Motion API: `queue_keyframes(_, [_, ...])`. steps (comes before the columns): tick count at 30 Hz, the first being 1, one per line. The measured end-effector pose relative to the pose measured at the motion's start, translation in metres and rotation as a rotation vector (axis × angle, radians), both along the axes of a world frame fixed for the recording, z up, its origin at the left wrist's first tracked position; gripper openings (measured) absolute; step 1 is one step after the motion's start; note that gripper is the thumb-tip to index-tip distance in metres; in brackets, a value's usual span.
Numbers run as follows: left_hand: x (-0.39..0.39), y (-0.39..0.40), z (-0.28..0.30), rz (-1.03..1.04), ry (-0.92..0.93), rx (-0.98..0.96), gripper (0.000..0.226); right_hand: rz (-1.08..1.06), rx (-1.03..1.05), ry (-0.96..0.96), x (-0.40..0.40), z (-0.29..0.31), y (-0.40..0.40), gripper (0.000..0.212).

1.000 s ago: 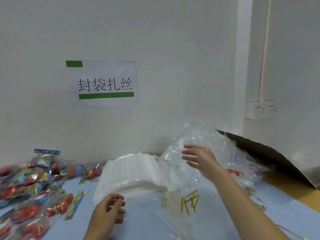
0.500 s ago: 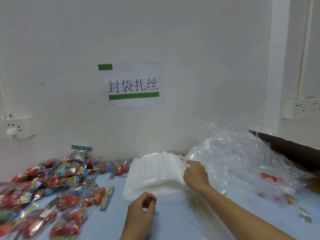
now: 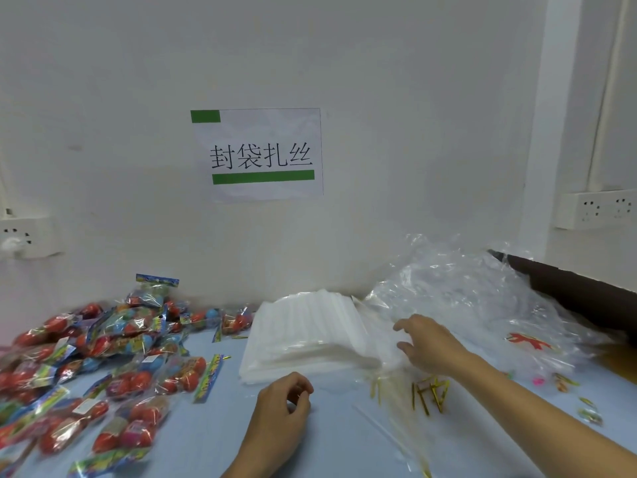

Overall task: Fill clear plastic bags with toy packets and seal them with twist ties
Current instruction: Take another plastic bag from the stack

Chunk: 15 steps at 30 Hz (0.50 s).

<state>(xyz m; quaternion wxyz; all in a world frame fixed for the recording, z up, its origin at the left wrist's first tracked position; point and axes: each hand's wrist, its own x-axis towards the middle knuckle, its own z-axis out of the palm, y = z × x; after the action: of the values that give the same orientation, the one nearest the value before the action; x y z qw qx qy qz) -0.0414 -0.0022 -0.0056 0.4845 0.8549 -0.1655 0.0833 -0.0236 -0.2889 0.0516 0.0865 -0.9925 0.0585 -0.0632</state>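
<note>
We work at a pale blue table point(image 3: 193, 439) pushed against a white wall, and the biggest thing on it is the crumpled heap of clear plastic point(image 3: 475, 305) at the right rear, with a few small bright toys near its right edge. Left of us spreads the pile of toy packets point(image 3: 86, 357), red and blue balls in printed wrappers, none of them bagged yet as far as we can see. Between the two sits the stack of flat clear bags point(image 3: 306, 336), fanned at its top edge.

Half a second ago our right hand point(image 3: 427, 343) was pressed low against the right corner of that stack; now it has lifted a little and moved to the right, fingers spread and slightly bent over the stack's right edge, where blurred film seems to rise under them. Whether a single bag is actually caught we cannot tell. We judge that we are peeling off the first bag, so filling has not begun.

Our left hand point(image 3: 279, 408) rests just in front of the stack, fingers curled in; whether they pinch anything is unclear. The gold twist ties point(image 3: 427, 395) lie loose just below the right hand, untouched
</note>
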Motion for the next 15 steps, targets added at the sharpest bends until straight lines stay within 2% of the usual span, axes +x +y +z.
queue_keyframes(2, [0.0, -0.001, -0.001, -0.016, -0.014, 0.023, 0.023, 0.027, 0.005, -0.002, -0.016, 0.007, -0.009, 0.04])
queue_keyframes(4, [-0.001, -0.002, -0.001, -0.025, -0.026, 0.049, 0.023, 0.04, -0.006, 0.067, -0.034, 0.006, -0.019, 0.05])
queue_keyframes(7, [-0.003, -0.002, -0.002, -0.023, -0.041, 0.076, 0.023, 0.036, 0.01, 0.276, -0.055, -0.009, -0.034, 0.094])
queue_keyframes(9, [-0.004, -0.002, -0.002, -0.024, -0.043, 0.08, 0.023, 0.046, 0.035, 0.348, -0.062, -0.022, -0.04, 0.11])
queue_keyframes(11, [-0.004, -0.002, -0.002, -0.025, -0.047, 0.084, 0.023, 0.031, 0.073, 0.268, -0.066, -0.029, -0.042, 0.102])
queue_keyframes(15, [-0.003, -0.001, -0.002, -0.028, -0.05, 0.084, 0.022, -0.02, 0.069, 0.062, -0.064, -0.028, -0.041, 0.044])
